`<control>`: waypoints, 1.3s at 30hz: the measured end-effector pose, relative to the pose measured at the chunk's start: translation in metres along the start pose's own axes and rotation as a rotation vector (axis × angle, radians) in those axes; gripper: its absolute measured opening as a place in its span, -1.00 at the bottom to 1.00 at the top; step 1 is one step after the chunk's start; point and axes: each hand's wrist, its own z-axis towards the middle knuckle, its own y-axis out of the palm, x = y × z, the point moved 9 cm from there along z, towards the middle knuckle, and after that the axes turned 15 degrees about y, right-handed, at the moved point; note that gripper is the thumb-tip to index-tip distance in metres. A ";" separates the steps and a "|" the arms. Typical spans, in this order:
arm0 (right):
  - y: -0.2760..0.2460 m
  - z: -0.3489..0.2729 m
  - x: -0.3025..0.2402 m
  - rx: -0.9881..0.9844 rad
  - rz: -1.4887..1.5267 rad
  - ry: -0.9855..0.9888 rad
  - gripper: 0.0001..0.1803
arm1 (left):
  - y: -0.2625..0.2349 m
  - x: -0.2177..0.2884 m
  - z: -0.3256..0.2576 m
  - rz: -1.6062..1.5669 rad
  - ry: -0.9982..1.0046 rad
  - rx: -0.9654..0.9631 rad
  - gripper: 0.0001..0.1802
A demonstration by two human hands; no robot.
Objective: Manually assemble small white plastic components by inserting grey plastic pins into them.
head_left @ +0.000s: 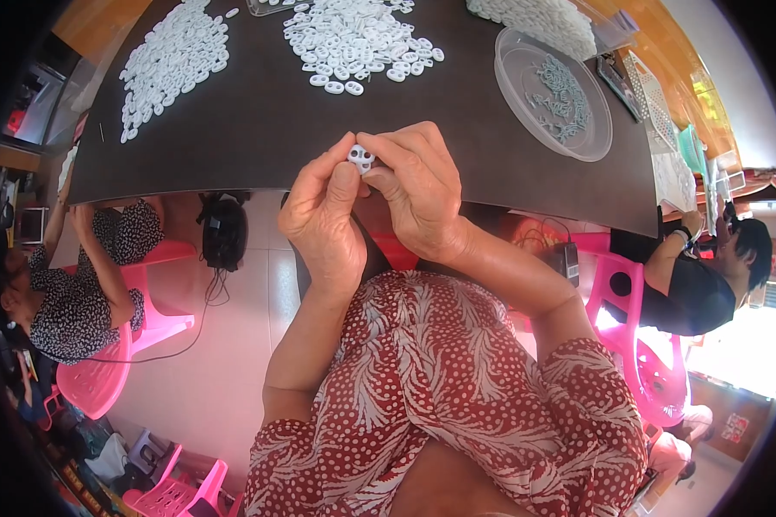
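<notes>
In front of my body, at the table's near edge, a small white plastic piece with dark round holes (pixel 361 158) is pinched between my two hands. My left hand (pixel 326 211) is closed on its left side with thumb and forefinger. From the right, my right hand (pixel 422 185) grips the same piece, its other fingers curled. Whether it is one part or two pressed together, I cannot tell. Beyond my fingers lies a heap of white oval two-holed pieces (pixel 353 39). A second heap of similar pieces (pixel 177 69) spreads farther left.
On the dark table (pixel 233 142), a clear round tray (pixel 602 142) at right holds small grey-green springs (pixel 565 95). Behind it are more white pieces (pixel 539 24) and a clear box. Two people sit at either side, near pink chairs (pixel 616 289). A black bag (pixel 224 233) hangs at left.
</notes>
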 end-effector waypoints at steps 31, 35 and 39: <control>0.003 -0.003 -0.016 0.046 0.071 -0.009 -0.67 | 0.001 0.022 -0.007 -0.052 0.133 -0.003 -0.77; 0.004 -0.007 -0.015 0.056 0.078 0.001 -0.68 | 0.001 0.022 -0.010 -0.039 0.168 -0.029 -0.78; 0.004 -0.008 -0.018 0.056 0.092 -0.028 -0.78 | 0.004 0.029 -0.009 -0.002 0.226 -0.038 -0.79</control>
